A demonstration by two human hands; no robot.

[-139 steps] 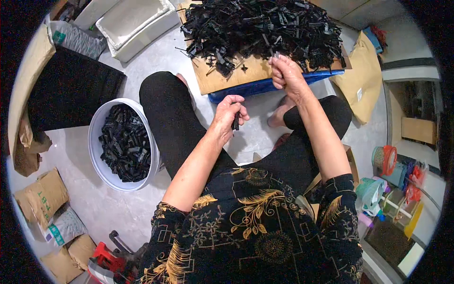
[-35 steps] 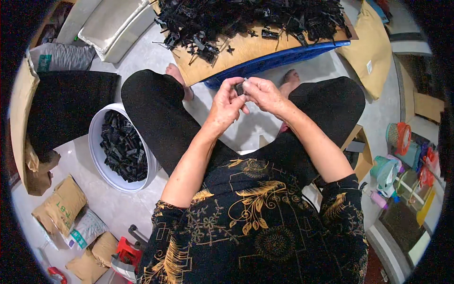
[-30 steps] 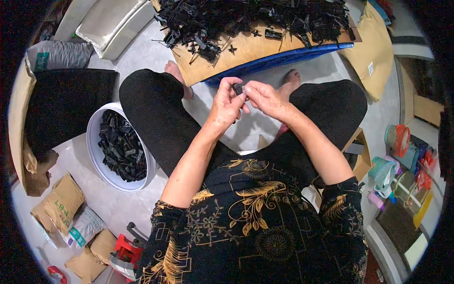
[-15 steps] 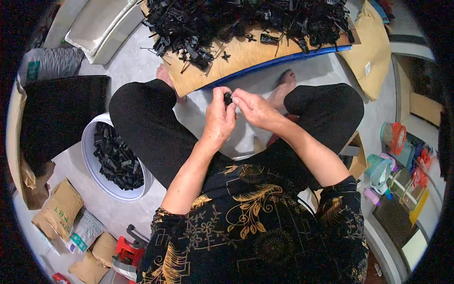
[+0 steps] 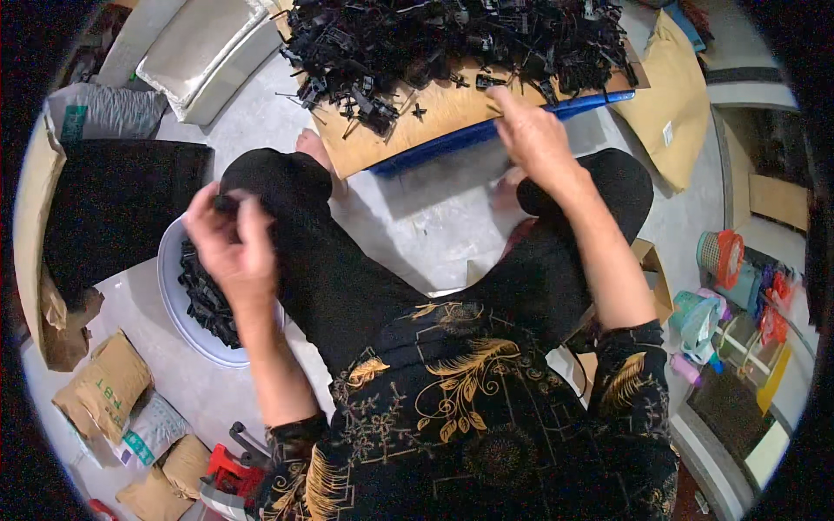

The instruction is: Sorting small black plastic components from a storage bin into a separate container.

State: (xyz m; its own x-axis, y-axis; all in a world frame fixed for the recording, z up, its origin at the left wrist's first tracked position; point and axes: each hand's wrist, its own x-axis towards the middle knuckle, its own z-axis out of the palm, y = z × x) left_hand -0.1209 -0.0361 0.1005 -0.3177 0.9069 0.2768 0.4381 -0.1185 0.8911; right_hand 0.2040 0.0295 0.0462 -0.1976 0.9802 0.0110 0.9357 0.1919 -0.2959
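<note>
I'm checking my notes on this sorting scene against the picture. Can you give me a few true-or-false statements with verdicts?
1. The left hand pinches a small black plastic part above the white round tub. True.
2. The white round tub is empty. False: it holds black parts.
3. The right hand reaches to the flat brown cardboard sheet carrying the heap of black plastic parts. True.
4. Both hands meet in the lap. False: they are far apart.
</note>
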